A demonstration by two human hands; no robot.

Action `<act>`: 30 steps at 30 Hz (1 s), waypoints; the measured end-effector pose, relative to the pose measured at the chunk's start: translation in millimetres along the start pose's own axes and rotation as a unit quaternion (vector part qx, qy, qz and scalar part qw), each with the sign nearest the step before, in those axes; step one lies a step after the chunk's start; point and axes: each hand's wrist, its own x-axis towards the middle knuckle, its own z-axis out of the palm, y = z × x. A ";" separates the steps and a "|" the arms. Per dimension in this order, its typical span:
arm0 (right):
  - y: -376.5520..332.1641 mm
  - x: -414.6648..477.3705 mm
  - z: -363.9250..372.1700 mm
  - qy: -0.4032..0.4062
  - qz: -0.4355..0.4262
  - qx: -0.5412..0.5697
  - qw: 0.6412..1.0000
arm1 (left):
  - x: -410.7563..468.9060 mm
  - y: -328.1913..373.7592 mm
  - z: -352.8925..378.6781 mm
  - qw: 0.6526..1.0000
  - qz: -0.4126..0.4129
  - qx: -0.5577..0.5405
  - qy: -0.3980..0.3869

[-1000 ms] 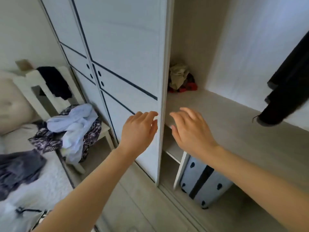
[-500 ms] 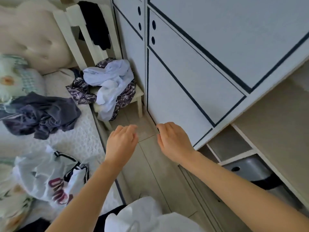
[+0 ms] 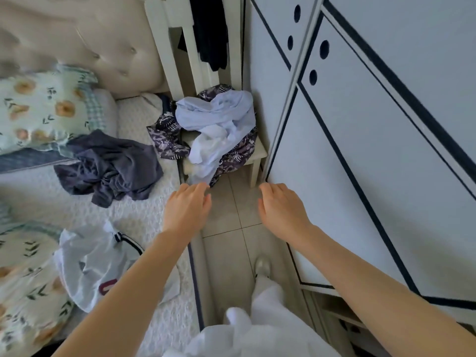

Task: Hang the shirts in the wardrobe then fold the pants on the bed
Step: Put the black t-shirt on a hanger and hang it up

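A pale blue shirt lies crumpled over a dark patterned garment on the seat of a white chair. My left hand reaches forward with relaxed fingers, its tips just short of the blue shirt's hanging end, holding nothing. My right hand is stretched out beside it over the floor, also empty, close to the wardrobe door. On the bed lie a dark grey garment and a white shirt with red print.
A black garment hangs over the chair's back. Floral pillows lie at the head of the bed. A narrow tiled floor strip runs between bed and wardrobe. My white-trousered leg and shoe stand there.
My view has swung from the open wardrobe compartment down and left toward the chair. Both hands have moved forward toward the clothes on the chair, still empty.
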 end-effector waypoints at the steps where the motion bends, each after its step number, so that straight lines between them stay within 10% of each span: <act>1: 5.7 15.2 1.2 -0.005 -0.003 0.000 1.000 | 12.9 -1.3 3.1 1.000 -0.008 0.000 -0.001; 30: 77.8 513.0 -16.8 -0.028 0.058 0.003 0.998 | 497.6 -134.2 -16.8 0.995 -0.074 0.014 -0.066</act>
